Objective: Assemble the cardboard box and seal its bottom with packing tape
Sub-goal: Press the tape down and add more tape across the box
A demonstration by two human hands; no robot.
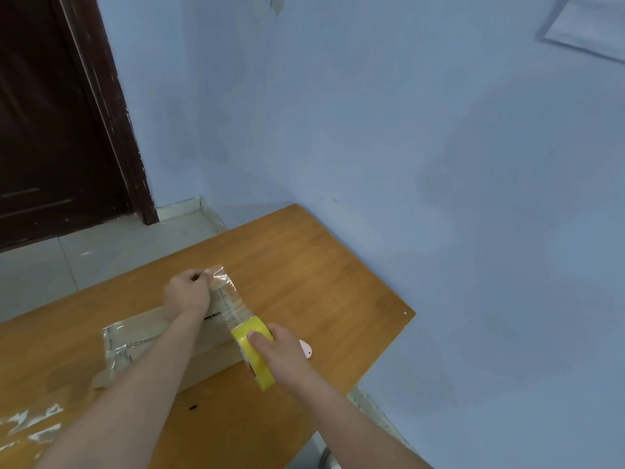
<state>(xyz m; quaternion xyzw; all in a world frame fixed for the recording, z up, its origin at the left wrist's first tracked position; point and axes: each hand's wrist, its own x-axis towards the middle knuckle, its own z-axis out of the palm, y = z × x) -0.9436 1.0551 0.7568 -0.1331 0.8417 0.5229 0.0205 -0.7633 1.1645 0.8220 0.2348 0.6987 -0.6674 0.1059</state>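
A flat cardboard box (142, 336) lies on the wooden table (314, 272), with clear tape stuck across its left end. My right hand (280, 350) grips a yellow roll of packing tape (255, 350) at the box's right end. A clear strip of tape (230, 299) is pulled from the roll up and away. My left hand (187, 292) pinches the strip's free end above the box's far edge. My left forearm covers the middle of the box.
A small pink-white object (306, 348) lies on the table just right of my right hand. Crumpled clear tape scraps (30, 424) lie at the near left. The table's right edge meets a blue wall (439, 164); a dark door (50, 130) stands far left.
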